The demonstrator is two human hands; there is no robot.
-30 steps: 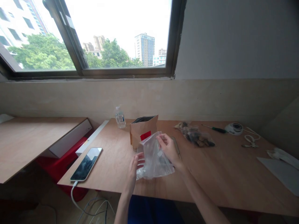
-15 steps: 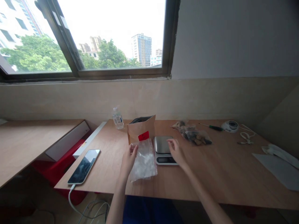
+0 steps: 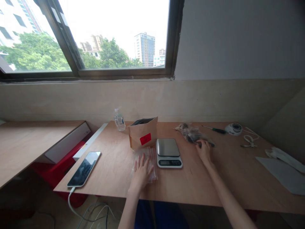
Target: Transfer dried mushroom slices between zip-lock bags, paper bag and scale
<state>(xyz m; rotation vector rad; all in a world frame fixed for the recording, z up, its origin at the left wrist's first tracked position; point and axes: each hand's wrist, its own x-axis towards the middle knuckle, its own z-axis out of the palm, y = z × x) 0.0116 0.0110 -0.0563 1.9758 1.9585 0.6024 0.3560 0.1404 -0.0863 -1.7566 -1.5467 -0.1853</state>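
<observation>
Head view: left hand point(image 3: 142, 170) flat, fingers spread, on clear plastic bags point(image 3: 153, 175) just left of digital scale point(image 3: 168, 148). Right hand point(image 3: 204, 152) at filled plastic bags point(image 3: 190, 133) right of scale; fingers bent, cannot tell whether gripping. Kraft pouch point(image 3: 139, 132) upright, rear-left of scale.

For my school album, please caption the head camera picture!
Left hand on clear bags, right hand at filled bags, scale between.

Clear bags point(image 3: 154, 170): a second ago raised between our hands, now flat on the worktop point(image 3: 111, 178). Our left hand point(image 3: 142, 170): half a second ago holding their top edge, now spread over them. Our right hand point(image 3: 203, 152): moved from above the scale point(image 3: 168, 147) to the filled bags point(image 3: 190, 133). Scale: mostly hidden a second ago, now uncovered.
</observation>
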